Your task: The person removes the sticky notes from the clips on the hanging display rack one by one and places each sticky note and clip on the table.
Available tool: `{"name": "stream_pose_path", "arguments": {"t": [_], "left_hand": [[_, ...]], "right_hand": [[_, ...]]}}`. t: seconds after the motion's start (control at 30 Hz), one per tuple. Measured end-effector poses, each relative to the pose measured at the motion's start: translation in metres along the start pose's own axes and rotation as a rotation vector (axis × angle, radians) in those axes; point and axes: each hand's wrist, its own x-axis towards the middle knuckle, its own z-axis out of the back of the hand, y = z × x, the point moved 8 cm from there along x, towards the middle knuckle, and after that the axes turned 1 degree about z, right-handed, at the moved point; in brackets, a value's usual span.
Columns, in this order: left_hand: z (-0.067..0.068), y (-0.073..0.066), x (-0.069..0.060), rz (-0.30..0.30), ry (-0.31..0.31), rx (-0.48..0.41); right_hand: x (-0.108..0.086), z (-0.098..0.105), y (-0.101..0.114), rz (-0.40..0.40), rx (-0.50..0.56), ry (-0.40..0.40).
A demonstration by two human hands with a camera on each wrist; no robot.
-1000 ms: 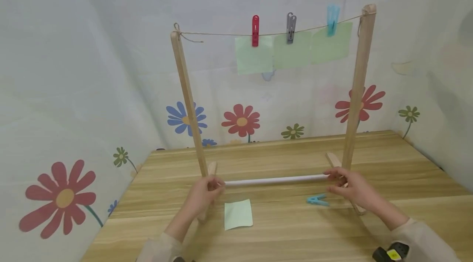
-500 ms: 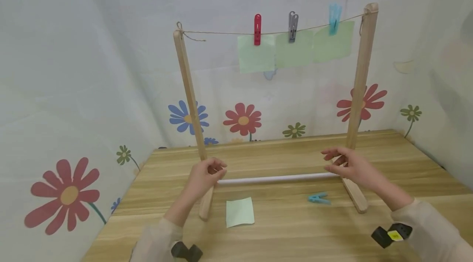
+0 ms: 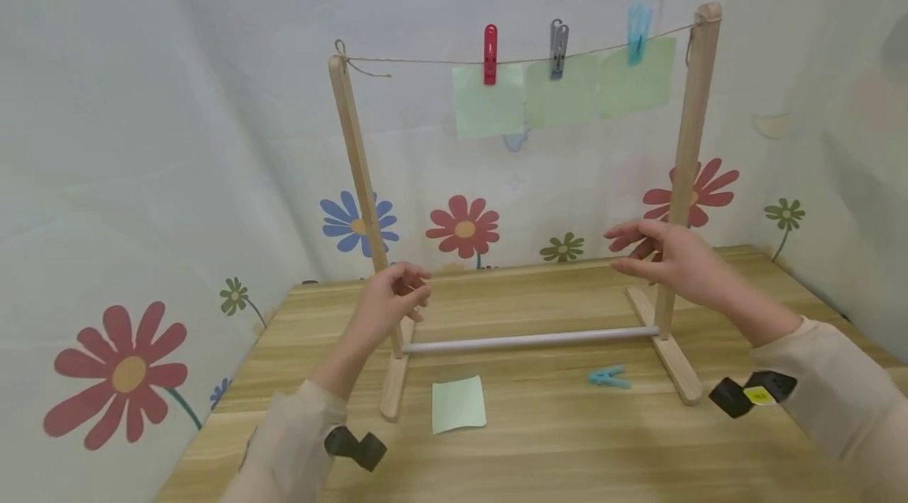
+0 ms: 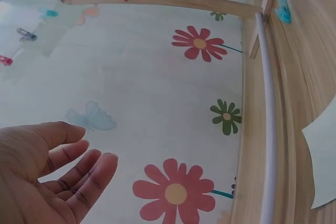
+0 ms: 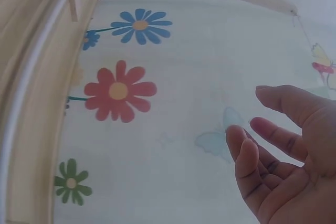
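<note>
My left hand, loosely curled, hovers beside the left wooden post and holds nothing. Level with the right post, my right hand hangs in the air, also holding nothing, fingers relaxed. Below both hands a white rod spans the feet of the wooden stand. On the string between the post tops, a red clothespin, a grey clothespin and a blue clothespin each clip a pale green paper square.
A loose pale green paper square lies on the wooden table, in front of the rod. Another blue clothespin lies to its right, near the stand's right foot. A flowered curtain hangs behind.
Both hands have let go of the white rod's ends and risen above it. The rod stays low between the posts; clothespins and papers have not moved.
</note>
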Motion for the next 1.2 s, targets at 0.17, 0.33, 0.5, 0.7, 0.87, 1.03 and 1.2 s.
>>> {"name": "stream_pose_path", "arguments": {"t": [0.17, 0.33, 0.5, 0.7, 0.87, 1.03, 1.2], "left_hand": [[0.008, -0.018, 0.01, -0.063, -0.016, -0.033], [0.015, -0.035, 0.018, -0.084, -0.027, -0.036], [0.018, -0.054, 0.026, -0.115, -0.046, -0.043], [0.016, -0.07, 0.037, -0.126, -0.057, -0.079], [0.018, -0.085, 0.047, -0.165, -0.096, -0.095], [0.021, -0.1, 0.056, -0.201, -0.131, -0.066], [0.022, -0.11, 0.066, -0.21, -0.162, -0.051]], "right_hand": [[0.013, 0.015, 0.021, 0.058, -0.036, -0.024], [0.024, 0.029, 0.04, 0.087, -0.064, -0.04], [0.04, 0.045, 0.059, 0.058, -0.061, -0.055], [0.063, 0.066, 0.088, 0.095, -0.041, -0.092], [0.084, 0.081, 0.112, 0.137, -0.049, -0.124], [0.102, 0.092, 0.131, 0.156, -0.05, -0.157], [0.119, 0.095, 0.146, 0.153, -0.077, -0.184]]}}
